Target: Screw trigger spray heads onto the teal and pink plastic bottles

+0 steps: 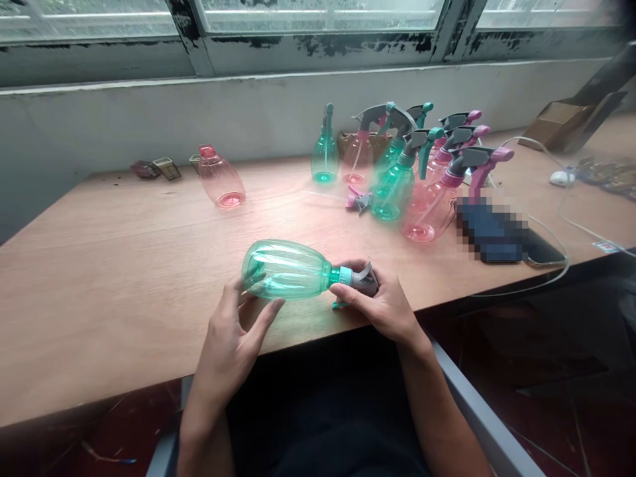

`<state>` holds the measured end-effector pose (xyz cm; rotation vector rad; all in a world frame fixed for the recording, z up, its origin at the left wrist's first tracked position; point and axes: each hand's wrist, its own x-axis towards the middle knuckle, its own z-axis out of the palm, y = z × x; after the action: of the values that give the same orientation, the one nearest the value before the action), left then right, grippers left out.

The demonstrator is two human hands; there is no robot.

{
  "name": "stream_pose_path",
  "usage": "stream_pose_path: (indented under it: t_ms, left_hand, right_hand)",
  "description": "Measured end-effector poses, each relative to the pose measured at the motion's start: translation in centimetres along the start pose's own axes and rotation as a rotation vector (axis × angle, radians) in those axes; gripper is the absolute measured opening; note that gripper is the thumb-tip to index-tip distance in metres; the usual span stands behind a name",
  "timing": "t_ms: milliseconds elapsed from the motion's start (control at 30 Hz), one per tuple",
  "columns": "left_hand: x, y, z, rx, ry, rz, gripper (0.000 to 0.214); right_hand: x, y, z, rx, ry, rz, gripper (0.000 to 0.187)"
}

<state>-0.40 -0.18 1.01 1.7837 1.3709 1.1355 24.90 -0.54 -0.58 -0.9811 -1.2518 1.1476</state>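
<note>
A clear green spray bottle (pixel 288 268) lies on its side near the front edge of the wooden table (pixel 114 265). My left hand (pixel 233 338) cups the bottle's base, fingers curled around it. My right hand (pixel 382 301) is closed around the grey trigger head (pixel 365 278) screwed on the bottle's neck. Both hands hold the same bottle just above the table.
Several assembled green and pink spray bottles (pixel 422 172) stand at the back right. A headless pink bottle (pixel 221 175) leans at the back left, a green one (pixel 324 152) stands near the wall. A loose trigger head (pixel 358 200), a phone (pixel 536 248), cables and a cardboard box (pixel 566 119) lie to the right.
</note>
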Motion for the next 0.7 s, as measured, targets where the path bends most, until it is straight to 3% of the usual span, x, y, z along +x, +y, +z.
stream_pose_path:
  t_ms: [433, 700]
  left_hand:
    - [-0.16, -0.22, 0.30, -0.200, 0.090, -0.008, 0.054]
    - [-0.21, 0.12, 0.24, -0.239, 0.052, -0.009, 0.055]
  right_hand:
    - [-0.02, 0.12, 0.13, 0.038, -0.004, 0.003, 0.035]
    - [-0.05, -0.01, 0.09, 0.024, -0.009, 0.010, 0.033]
